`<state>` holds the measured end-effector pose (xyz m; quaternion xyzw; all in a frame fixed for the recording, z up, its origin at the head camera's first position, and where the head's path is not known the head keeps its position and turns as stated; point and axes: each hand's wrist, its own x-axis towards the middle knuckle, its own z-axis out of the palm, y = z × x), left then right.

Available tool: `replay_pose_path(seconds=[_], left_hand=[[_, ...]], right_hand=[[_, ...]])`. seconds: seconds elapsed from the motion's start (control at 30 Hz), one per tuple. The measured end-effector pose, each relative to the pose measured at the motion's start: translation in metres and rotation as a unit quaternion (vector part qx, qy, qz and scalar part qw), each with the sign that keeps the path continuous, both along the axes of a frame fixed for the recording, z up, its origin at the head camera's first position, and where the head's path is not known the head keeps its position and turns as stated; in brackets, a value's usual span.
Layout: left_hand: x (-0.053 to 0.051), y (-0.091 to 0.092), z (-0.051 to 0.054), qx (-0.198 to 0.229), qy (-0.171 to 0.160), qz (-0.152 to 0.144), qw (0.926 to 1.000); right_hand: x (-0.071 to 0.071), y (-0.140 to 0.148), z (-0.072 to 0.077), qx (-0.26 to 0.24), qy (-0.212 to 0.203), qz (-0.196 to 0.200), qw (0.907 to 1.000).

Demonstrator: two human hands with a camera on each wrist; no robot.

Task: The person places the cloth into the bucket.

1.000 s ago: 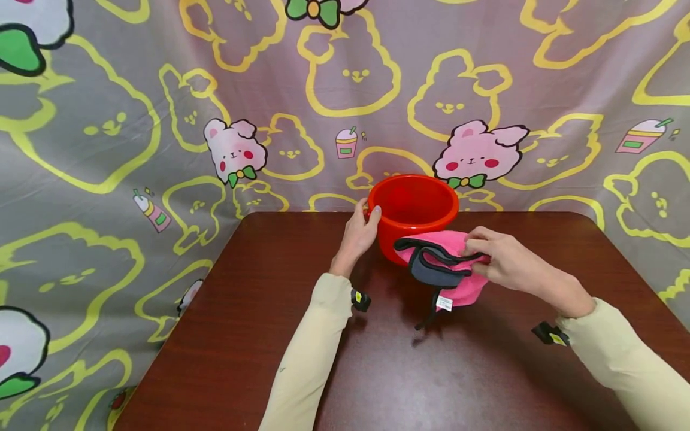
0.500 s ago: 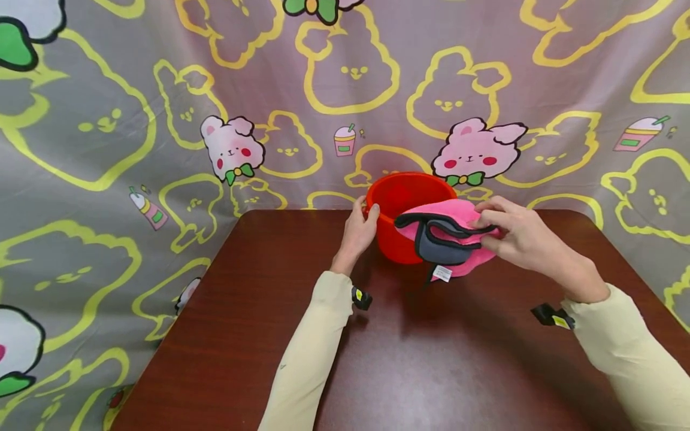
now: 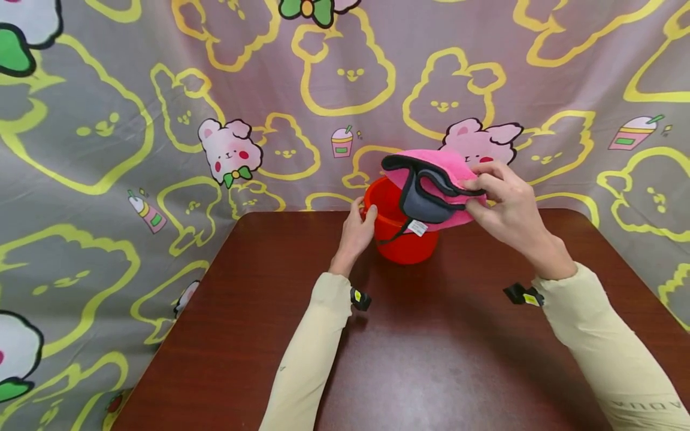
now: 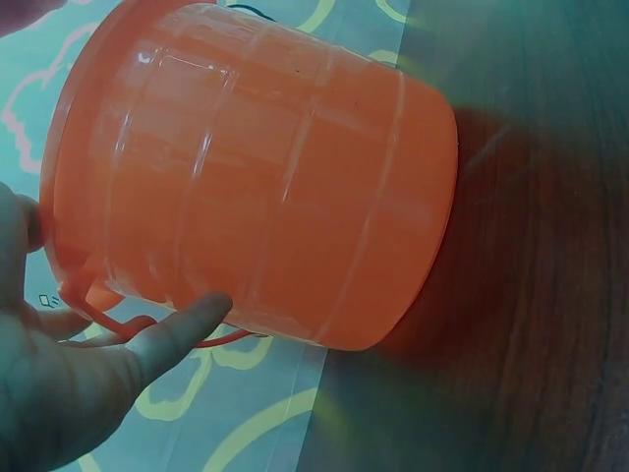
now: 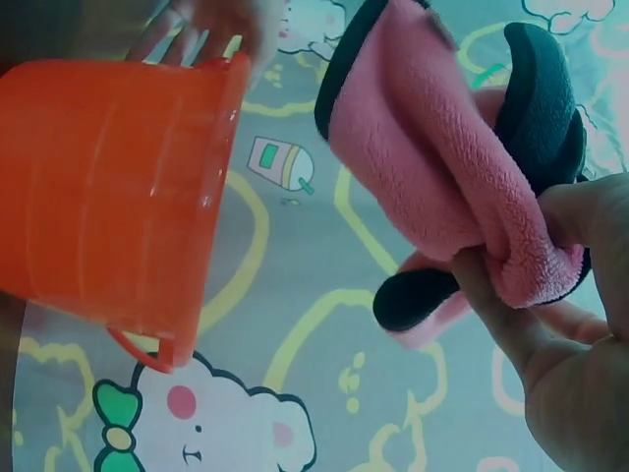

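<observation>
A red plastic bucket [image 3: 406, 245] stands upright on the table, its mouth partly hidden behind a cloth. My left hand [image 3: 357, 230] grips it at the left of the rim; the left wrist view has the thumb along the bucket wall [image 4: 265, 187] and the fingers near the handle's end. High at the bucket's right, my right hand [image 3: 504, 200] pinches a folded cloth [image 3: 431, 206], pink and fluffy on one side, dark grey on the other, with black edging and a white tag. It hangs in front of and above the bucket's opening. In the right wrist view the cloth [image 5: 423, 147] is apart from the rim.
The dark brown wooden table [image 3: 280, 311] ends at a patterned curtain [image 3: 291, 72] close behind the bucket. More curtain hangs along the left side. A black band [image 3: 524, 295] sits at the right wrist, and another band [image 3: 360, 298] at the left.
My right hand has lifted the cloth from in front of the bucket's side to above its rim, then a little leftward over the mouth. The left hand keeps its hold on the bucket.
</observation>
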<state>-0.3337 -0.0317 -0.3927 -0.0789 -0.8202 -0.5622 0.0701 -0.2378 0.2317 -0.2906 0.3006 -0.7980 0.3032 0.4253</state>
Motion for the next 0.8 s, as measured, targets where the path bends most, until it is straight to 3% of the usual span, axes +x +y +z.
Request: replay_pose_path(seconds=[0.37, 0.57, 0.8], left_hand=[[-0.001, -0.003, -0.004, 0.013, -0.002, -0.02, 0.9997], [-0.001, -0.001, -0.003, 0.012, -0.013, -0.008, 0.9998], [-0.003, -0.001, -0.004, 0.015, -0.003, -0.007, 0.9999]], right_hand=[[-0.015, -0.014, 0.0, -0.062, -0.005, 0.004, 0.998], [-0.029, -0.019, 0.0, -0.11, -0.015, -0.003, 0.9938], [-0.046, -0.017, -0.009, -0.103, -0.031, -0.05, 0.9929]])
